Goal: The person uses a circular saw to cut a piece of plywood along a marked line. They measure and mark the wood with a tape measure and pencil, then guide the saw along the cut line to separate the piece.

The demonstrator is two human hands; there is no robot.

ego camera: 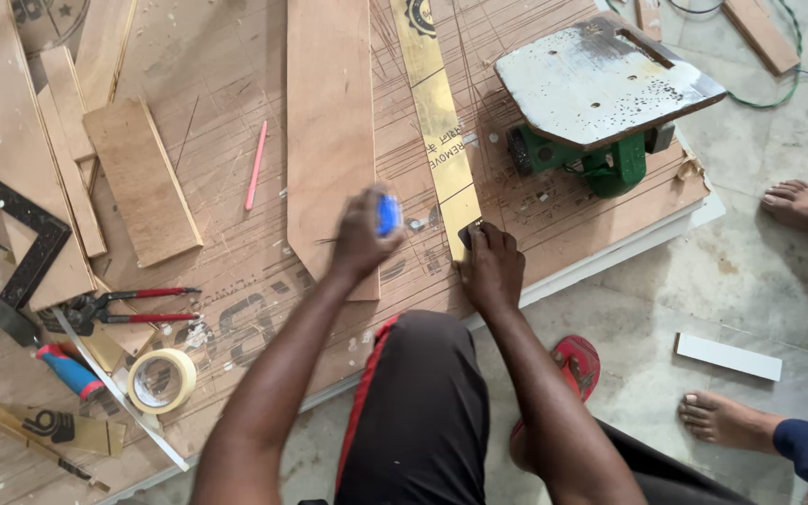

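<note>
My left hand [359, 236] is closed around a small blue object [387, 214], blurred by motion, over the lower end of a long plywood strip [331, 112]. My right hand [491, 269] presses on the near end of a shiny gold laminate strip [439, 122] and pinches a small dark piece [468, 234] at its edge. Both strips lie lengthwise on a large scratched plywood sheet [226, 187] on the floor. My knee in dark shorts sits just below the hands.
An upturned green power saw with a metal baseplate [600, 84] sits right of the gold strip. Left are wood offcuts [142, 178], a pink pencil [255, 165], a black square [21, 234], red-handled pliers [123, 307], masking tape roll [163, 380]. Another person's bare feet [801, 206] stand at right.
</note>
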